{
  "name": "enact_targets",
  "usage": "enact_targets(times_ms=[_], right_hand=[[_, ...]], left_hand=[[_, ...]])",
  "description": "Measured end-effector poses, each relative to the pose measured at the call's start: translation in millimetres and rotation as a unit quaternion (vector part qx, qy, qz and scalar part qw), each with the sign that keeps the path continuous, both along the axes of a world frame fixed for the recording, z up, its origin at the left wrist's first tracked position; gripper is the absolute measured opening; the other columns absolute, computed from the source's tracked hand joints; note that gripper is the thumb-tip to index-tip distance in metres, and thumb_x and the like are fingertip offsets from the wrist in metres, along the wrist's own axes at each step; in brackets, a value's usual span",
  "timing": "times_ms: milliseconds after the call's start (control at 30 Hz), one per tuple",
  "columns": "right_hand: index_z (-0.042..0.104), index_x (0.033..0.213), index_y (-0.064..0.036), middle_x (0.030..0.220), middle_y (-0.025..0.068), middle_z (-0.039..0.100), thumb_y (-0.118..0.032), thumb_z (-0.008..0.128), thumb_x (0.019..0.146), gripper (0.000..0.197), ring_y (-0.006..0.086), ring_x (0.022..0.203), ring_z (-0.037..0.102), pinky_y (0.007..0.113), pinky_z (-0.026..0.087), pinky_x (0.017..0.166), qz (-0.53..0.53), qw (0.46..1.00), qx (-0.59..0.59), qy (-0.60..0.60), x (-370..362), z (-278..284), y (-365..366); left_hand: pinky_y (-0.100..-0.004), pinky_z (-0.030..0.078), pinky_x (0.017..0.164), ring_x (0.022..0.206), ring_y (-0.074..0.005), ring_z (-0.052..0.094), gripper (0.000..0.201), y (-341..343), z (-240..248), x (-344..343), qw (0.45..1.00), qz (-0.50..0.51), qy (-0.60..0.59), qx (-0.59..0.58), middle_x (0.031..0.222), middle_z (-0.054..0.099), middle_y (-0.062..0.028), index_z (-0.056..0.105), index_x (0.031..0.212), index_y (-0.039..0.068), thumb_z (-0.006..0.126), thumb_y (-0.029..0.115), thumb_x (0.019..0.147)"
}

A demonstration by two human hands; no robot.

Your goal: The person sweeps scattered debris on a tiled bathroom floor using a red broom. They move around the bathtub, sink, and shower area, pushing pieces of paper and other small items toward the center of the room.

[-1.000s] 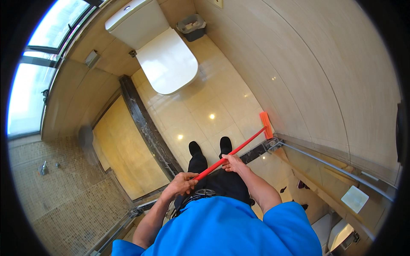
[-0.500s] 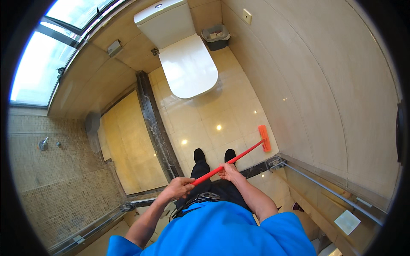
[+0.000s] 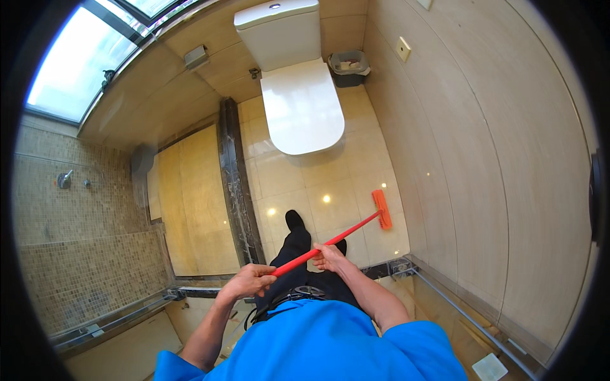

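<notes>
A long-handled floor brush with a red pole (image 3: pixel 356 227) and an orange head (image 3: pixel 382 209) slants across in front of my body. Its head rests on the beige tiled floor (image 3: pixel 324 181), a short way from the right-hand wall. Close to the upper end of the pole, my left hand (image 3: pixel 250 280) is closed round it. My right hand (image 3: pixel 329 258) grips the pole farther down, above my legs. Both of my dark shoes show near the pole, the left shoe (image 3: pixel 294 220) farther forward and the right one partly hidden behind it.
A white toilet (image 3: pixel 303 108) stands ahead, with a small grey bin (image 3: pixel 349 71) to its right. A dark marble curb (image 3: pixel 236 178) borders the shower area on the left. Glass panels with metal rails (image 3: pixel 467 317) flank me near a dark threshold.
The brush head has shifted left, farther from the right wall. My left foot is now ahead of the right one. The view has turned a little, and both hands keep their hold.
</notes>
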State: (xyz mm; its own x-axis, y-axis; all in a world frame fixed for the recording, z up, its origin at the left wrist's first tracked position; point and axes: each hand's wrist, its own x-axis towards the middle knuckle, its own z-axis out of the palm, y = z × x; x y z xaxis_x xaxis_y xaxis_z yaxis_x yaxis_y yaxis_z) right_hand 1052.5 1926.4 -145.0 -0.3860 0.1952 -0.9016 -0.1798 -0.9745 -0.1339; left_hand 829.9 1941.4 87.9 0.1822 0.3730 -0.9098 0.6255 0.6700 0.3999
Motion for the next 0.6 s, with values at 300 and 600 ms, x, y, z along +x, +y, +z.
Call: enact_targets(times_ms=[300,600], right_hand=[[0.054,0.079,-0.0061,0.067,0.0111,0.059,-0.028,0.049,0.081,0.023,0.0228,0.055,0.057,0.034,0.044,0.046,-0.071,0.990,-0.026,-0.122,1,-35,90],[0.053,0.081,-0.0069,0.065,0.0087,0.057,-0.033,0.047,0.084,0.027,0.0208,0.051,0.056,0.033,0.045,0.044,-0.077,0.987,0.027,-0.141,-28,-17,174]], left_hand=[[-0.0242,0.042,0.042,0.047,-0.0114,0.053,0.033,89,-44,4,0.998,-0.025,-0.042,0.045,0.065,0.058,-0.0065,0.053,0.113,0.002,0.053,0.015,0.082],[-0.0247,0.044,0.043,0.048,-0.0109,0.054,0.033,174,-36,-26,0.996,-0.025,-0.072,0.040,0.064,0.057,-0.0058,0.053,0.113,0.002,0.053,0.012,0.081]])
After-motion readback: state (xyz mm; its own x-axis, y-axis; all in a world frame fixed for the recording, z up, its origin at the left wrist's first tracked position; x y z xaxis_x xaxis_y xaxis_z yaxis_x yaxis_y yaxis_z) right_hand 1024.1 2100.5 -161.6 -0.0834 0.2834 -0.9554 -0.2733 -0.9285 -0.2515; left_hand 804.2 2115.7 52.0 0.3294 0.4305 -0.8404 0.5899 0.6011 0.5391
